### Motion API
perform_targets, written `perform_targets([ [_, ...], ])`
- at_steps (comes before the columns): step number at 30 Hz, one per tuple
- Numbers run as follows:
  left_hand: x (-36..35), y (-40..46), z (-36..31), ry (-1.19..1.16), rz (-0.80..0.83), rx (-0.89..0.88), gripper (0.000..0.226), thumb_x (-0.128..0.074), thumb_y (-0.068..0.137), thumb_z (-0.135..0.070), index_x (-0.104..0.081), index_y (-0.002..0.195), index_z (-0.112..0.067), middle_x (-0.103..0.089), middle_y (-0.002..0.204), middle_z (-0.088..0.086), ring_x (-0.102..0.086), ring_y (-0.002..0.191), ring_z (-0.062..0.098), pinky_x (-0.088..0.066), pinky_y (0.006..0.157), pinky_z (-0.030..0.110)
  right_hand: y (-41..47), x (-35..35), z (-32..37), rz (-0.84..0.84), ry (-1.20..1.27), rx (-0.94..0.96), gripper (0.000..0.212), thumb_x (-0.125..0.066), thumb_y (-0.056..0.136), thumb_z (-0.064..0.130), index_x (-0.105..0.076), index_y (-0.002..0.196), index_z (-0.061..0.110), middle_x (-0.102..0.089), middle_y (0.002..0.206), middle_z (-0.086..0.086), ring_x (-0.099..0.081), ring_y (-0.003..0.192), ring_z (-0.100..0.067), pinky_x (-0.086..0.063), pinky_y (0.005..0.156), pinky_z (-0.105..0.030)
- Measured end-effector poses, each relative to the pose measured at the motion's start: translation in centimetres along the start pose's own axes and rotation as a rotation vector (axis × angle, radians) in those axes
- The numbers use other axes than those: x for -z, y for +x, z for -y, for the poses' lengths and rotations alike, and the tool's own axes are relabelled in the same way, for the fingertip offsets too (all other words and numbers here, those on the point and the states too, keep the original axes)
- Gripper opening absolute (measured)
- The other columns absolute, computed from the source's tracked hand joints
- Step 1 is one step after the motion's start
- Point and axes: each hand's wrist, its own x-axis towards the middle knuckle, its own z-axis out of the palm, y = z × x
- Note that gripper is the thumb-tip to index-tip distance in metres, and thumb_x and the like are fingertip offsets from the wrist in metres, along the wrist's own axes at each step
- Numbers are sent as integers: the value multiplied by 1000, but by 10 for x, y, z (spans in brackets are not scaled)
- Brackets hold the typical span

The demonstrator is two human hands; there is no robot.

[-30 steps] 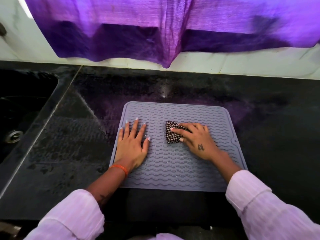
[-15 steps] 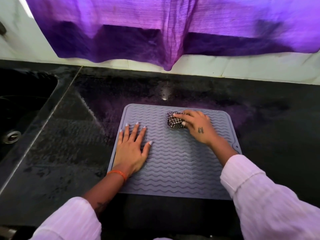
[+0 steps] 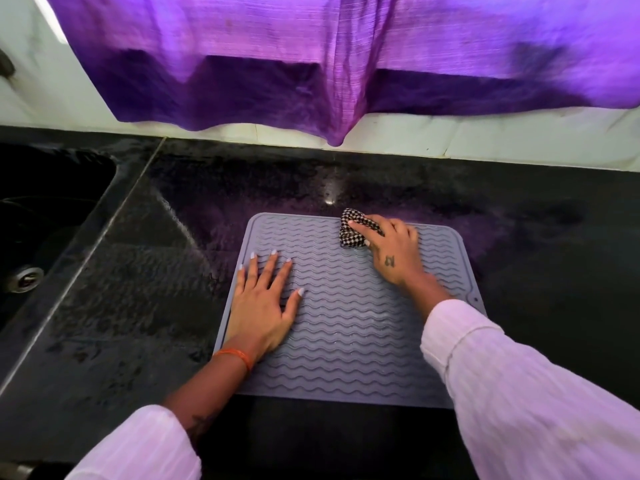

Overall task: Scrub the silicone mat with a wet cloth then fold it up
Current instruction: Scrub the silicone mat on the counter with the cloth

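Observation:
A grey silicone mat point(image 3: 349, 327) with wavy ridges lies flat on the black counter. My left hand point(image 3: 263, 303) rests flat on the mat's left side, fingers spread, palm down. My right hand point(image 3: 391, 251) grips a bunched black-and-white checked cloth point(image 3: 349, 233) and presses it on the mat at its far edge, right of centre. The fingers curl over the cloth and hide part of it.
The black stone counter point(image 3: 138, 289) looks wet left of the mat. A dark sink point(image 3: 41, 209) with a metal drain point(image 3: 24, 278) lies at the far left. A purple curtain point(image 3: 311, 57) hangs over the white tiled wall behind the counter.
My right hand has slid the cloth from the mat's middle away from me to its far edge. My left hand has stayed flat on the mat.

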Motion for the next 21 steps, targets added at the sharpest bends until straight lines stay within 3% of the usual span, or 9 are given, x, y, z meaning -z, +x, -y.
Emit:
perform_targets([
  [5,0,0,0,1,-7,-2,69,-15,90,-63,-14,150,-31,-3,159,-7,13,146,19,10,118,39,18,12,-19,120,184,56,43,-42,98,25,-41,135,46,-38,145,3,-34,125,-28,-25,100,-43],
  [9,-2,-1,2,-3,-9,-4,67,-13,93,-65,-16,150,-31,-5,159,-7,11,146,19,8,119,40,2,4,-25,-41,95,-86,46,-43,97,22,-41,136,45,-41,143,0,-36,124,-29,-26,101,-45],
  [16,-2,0,1,-7,-21,-6,65,-19,94,-62,-18,150,-30,-7,159,-5,8,147,20,6,119,41,6,8,-28,7,156,-70,45,-43,97,19,-44,135,43,-42,143,0,-36,124,-30,-27,101,-44],
  [19,-3,0,2,-1,-24,-5,63,-21,95,-61,-18,150,-31,-7,159,-5,8,147,21,6,119,41,-7,8,-35,-100,189,-106,43,-47,96,17,-49,132,40,-48,138,-3,-42,118,-30,-32,97,-41],
  [21,-3,1,2,3,-25,-7,66,-19,92,-62,-19,150,-31,-8,159,-5,7,147,21,7,119,40,-22,3,-36,-101,120,-150,45,-46,96,19,-45,135,41,-46,140,-5,-39,122,-31,-28,101,-43],
])
